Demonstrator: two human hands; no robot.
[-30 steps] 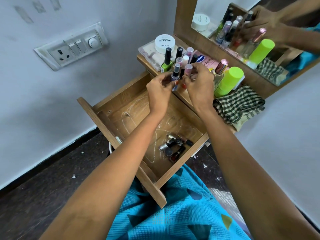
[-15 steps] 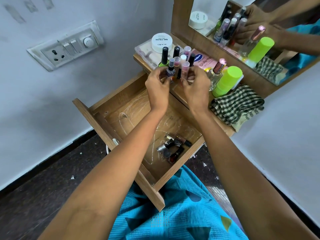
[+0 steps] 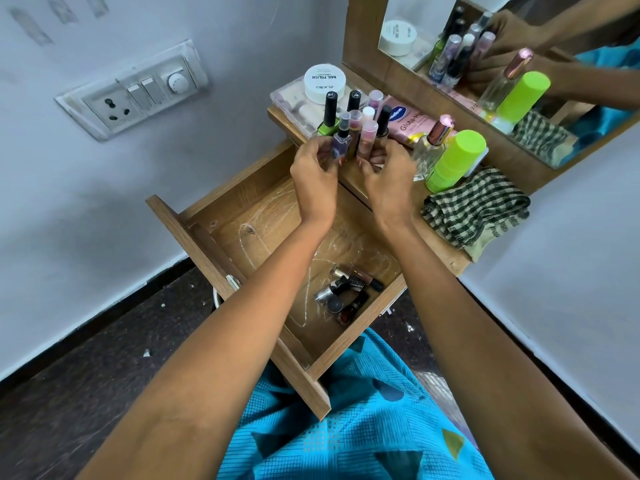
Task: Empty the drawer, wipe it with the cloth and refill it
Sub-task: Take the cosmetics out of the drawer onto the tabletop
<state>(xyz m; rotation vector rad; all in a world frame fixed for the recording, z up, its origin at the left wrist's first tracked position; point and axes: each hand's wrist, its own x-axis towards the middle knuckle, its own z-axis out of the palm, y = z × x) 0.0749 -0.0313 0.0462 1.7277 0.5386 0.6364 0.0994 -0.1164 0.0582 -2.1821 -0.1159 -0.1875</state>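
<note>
Still emptying: one more handful reached the shelf

Nearest, at the bottom of the frame, the drawer (image 3: 263, 209) stood pulled out over a blue patterned lap; its heap of dark tubes and bottles (image 3: 346, 292) in the lower right corner lay just as it had a second before, so by my reckoning the emptying was unfinished and the wiping not begun. Above it, at the centre, the left hand (image 3: 313, 174) and right hand (image 3: 388, 178) had carried their cluster of little bottles (image 3: 353, 140) forward onto the shelf (image 3: 436, 244), in among those standing there; the left fingers were curled round a purple one, the right fingers round the pink-capped ones, both gripping and not yet letting go. The checked cloth (image 3: 478, 209) lay bunched at centre right, just beside a lime-green bottle (image 3: 453, 157). Farther back, a white jar (image 3: 325, 83) read "NAIL POLISH" and "zudio", upside down to the camera; a pink tube (image 3: 412, 124) read "Gluta-H", the rest hidden, and its blue oval logo was too blurred to read; numbers on the black caps were too small to tell. Farthest, the mirror (image 3: 415, 8) at upper right repeated the jar's lettering reversed.
</note>
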